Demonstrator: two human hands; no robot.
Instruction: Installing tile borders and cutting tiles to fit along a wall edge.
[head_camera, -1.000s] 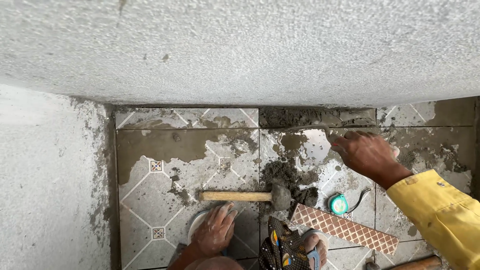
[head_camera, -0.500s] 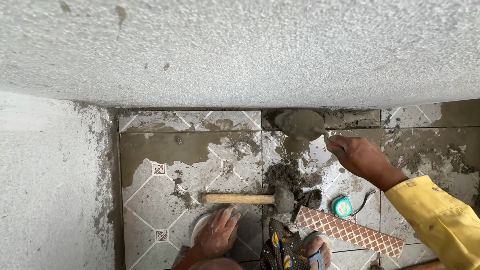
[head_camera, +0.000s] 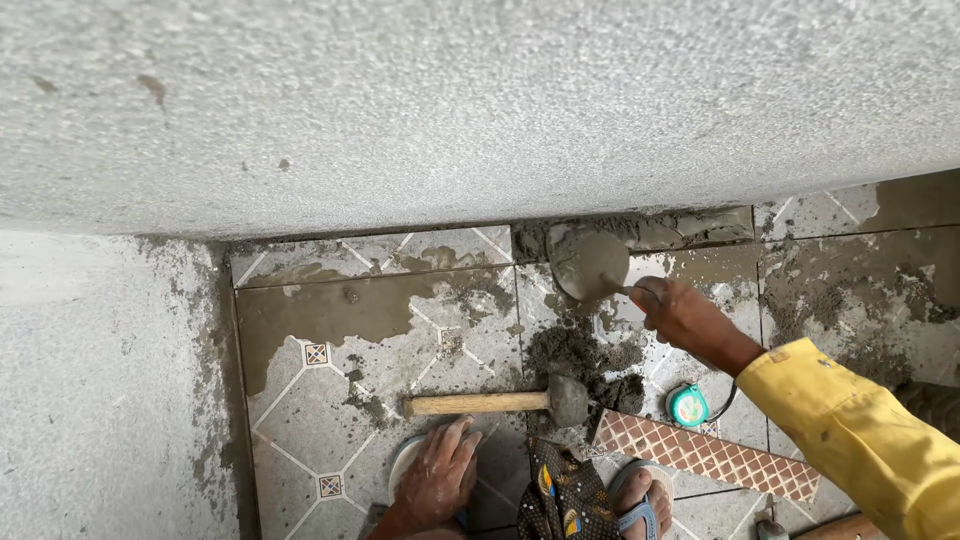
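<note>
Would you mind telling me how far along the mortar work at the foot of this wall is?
Done: patterned floor tiles lie in place, smeared with mortar. In hand: the right hand holds a loaded trowel at the mortar-filled gap under the wall; the left hand rests on the floor. Left: a narrow tile strip lies unset.

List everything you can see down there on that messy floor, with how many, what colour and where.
Patterned grey floor tiles: several, mortar-smeared, below the wall.
Rough grey plastered wall: one, across the top.
Wet grey mortar pile: one, centre.
Wooden-handled mallet: one, lying beside the pile.
Narrow brown diamond-patterned tile strip: one, lower right.
Round green tape measure: one, above the strip.
Grey metal trowel: one, at the wall's foot.
Sandalled foot: bottom centre.
Left hand: flat on the floor.
Right hand: yellow sleeve, gripping the trowel.
</note>
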